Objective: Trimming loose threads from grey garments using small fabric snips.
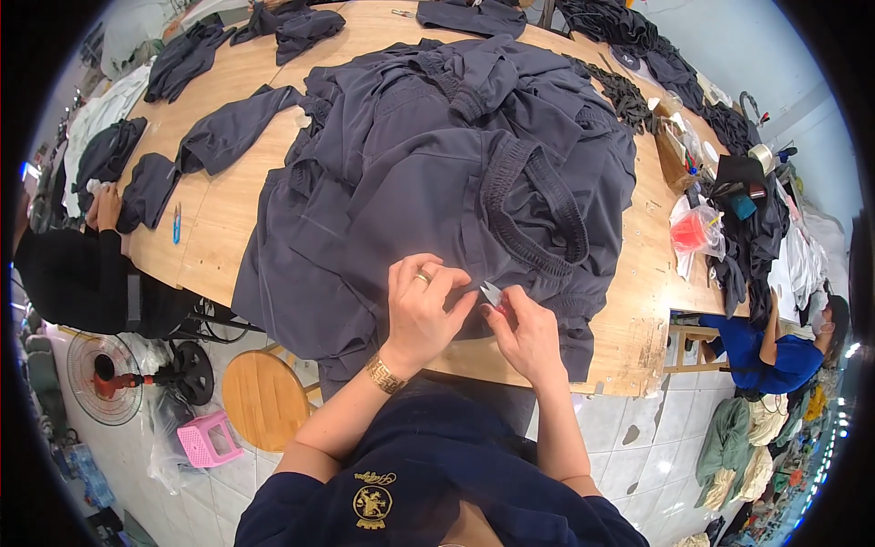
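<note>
Dark grey garments with gathered elastic bands lie piled before me on the table. The top garment (410, 196) has its round elastic waistband (533, 210) facing up on the right. My left hand (421, 305), with a ring and a gold-coloured bracelet, has its fingers bent over the garment's near part. Its thumb and forefinger close on the cloth beside the seam; any thread there is too small to see. In my right hand (529, 333) are small thread snips (492, 293), their pointed blades slightly apart and directed at the left fingertips. Part of a red handle shows between the fingers.
More dark pieces (239, 128) and blue snips (177, 223) lie on the wooden table (629, 351) at left. A red drink bag (694, 228) stands right. Below left are a round stool (264, 401) and a fan (105, 378). People sit at both sides.
</note>
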